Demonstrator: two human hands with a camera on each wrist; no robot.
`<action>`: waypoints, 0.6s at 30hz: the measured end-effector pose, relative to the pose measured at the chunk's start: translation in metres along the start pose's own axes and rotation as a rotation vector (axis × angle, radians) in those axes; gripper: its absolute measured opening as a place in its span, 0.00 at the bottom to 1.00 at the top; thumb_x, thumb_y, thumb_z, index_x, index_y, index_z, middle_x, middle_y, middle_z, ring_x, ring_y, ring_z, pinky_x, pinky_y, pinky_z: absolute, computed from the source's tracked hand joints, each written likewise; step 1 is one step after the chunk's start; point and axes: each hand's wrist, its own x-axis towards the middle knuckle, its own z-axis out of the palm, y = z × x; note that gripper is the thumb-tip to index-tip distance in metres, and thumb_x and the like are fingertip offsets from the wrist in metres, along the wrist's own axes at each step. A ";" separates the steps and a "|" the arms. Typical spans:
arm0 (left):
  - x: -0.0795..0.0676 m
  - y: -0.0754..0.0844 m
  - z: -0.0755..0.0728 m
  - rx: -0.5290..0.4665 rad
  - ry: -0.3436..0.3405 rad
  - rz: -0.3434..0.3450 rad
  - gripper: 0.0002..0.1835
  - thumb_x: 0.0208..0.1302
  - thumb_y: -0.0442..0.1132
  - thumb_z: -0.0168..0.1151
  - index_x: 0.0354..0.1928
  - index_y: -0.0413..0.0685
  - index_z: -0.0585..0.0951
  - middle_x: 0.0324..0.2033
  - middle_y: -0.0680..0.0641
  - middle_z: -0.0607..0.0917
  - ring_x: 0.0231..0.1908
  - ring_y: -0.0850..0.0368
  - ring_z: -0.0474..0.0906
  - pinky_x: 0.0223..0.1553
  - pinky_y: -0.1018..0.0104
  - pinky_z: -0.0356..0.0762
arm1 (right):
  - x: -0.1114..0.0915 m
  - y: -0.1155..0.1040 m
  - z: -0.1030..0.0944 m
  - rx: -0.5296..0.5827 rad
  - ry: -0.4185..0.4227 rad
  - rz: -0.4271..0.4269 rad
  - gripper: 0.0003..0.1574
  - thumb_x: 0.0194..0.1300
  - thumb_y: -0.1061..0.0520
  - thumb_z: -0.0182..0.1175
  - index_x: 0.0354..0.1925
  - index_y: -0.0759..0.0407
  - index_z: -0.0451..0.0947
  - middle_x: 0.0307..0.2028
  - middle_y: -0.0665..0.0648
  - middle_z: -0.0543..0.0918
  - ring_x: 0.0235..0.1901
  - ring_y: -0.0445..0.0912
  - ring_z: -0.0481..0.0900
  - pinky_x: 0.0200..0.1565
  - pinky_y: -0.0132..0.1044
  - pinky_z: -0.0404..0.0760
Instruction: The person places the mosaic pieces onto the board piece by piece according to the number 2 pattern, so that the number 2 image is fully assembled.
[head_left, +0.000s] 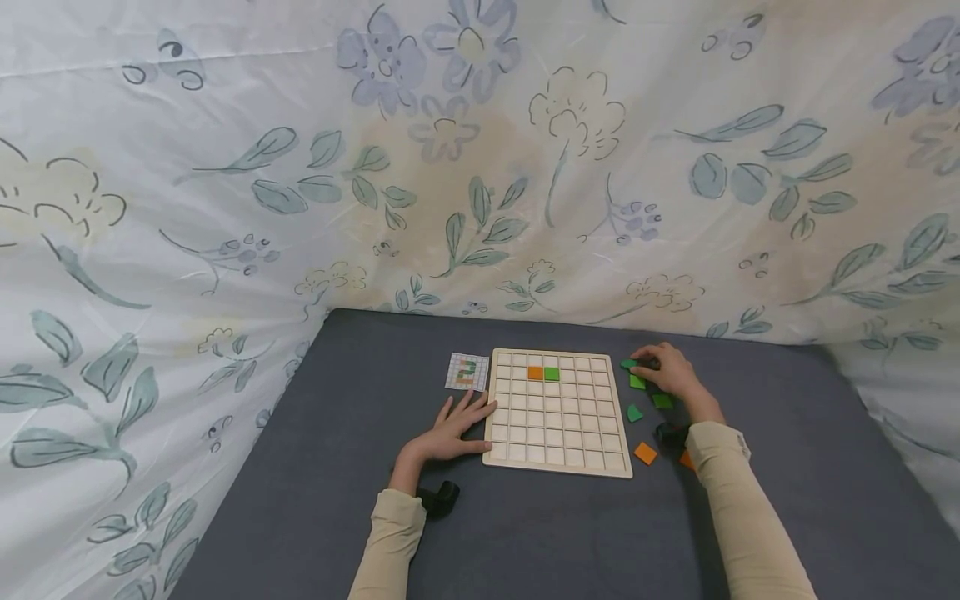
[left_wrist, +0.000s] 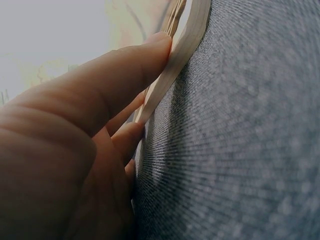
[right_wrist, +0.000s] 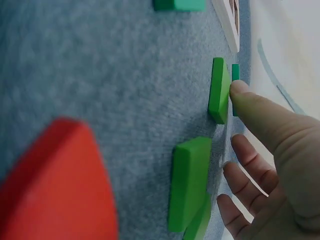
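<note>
My left hand [head_left: 448, 433] rests at the left edge of a pale wooden grid board [head_left: 562, 471], fingers spread. In the left wrist view the thumb presses the board's side. An orange square tile [head_left: 535, 372] and a green square tile [head_left: 552, 374] sit side by side in a row near the board's far edge. To the right of the board, my right hand [head_left: 672, 372] pinches at a dark green tile [head_left: 627, 364] with thumb and index finger. The thumb [right_wrist: 255, 102] touches that tile in the right wrist view; the other fingers curl loosely. A light green tile [head_left: 637, 382] lies just nearer.
A small printed pattern card [head_left: 467, 371] lies left of the board. More loose pieces lie to its right: a green tile [head_left: 663, 401], a dark green rounded piece [head_left: 634, 412], an orange tile [head_left: 645, 452], and another orange piece [head_left: 686, 459] partly behind the right wrist. Floral cloth [head_left: 480, 208] hangs behind.
</note>
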 end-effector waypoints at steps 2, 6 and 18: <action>0.000 0.000 0.000 0.003 0.001 0.002 0.38 0.65 0.53 0.55 0.72 0.55 0.52 0.72 0.48 0.46 0.72 0.47 0.30 0.67 0.43 0.21 | -0.001 -0.002 0.000 0.011 0.017 0.006 0.20 0.63 0.52 0.60 0.49 0.63 0.77 0.46 0.68 0.71 0.42 0.60 0.70 0.44 0.60 0.64; 0.001 -0.001 0.001 0.008 0.002 0.007 0.38 0.65 0.54 0.55 0.73 0.55 0.52 0.72 0.48 0.46 0.72 0.47 0.30 0.67 0.43 0.22 | -0.004 -0.006 0.000 0.033 0.046 0.016 0.23 0.63 0.49 0.60 0.49 0.65 0.76 0.48 0.69 0.70 0.43 0.62 0.70 0.46 0.62 0.64; 0.001 0.002 0.000 0.003 0.002 0.010 0.38 0.65 0.52 0.56 0.73 0.53 0.52 0.72 0.47 0.46 0.72 0.46 0.30 0.67 0.43 0.22 | -0.007 -0.022 0.005 0.081 0.082 0.050 0.26 0.62 0.45 0.60 0.48 0.65 0.75 0.50 0.70 0.70 0.48 0.63 0.68 0.50 0.66 0.61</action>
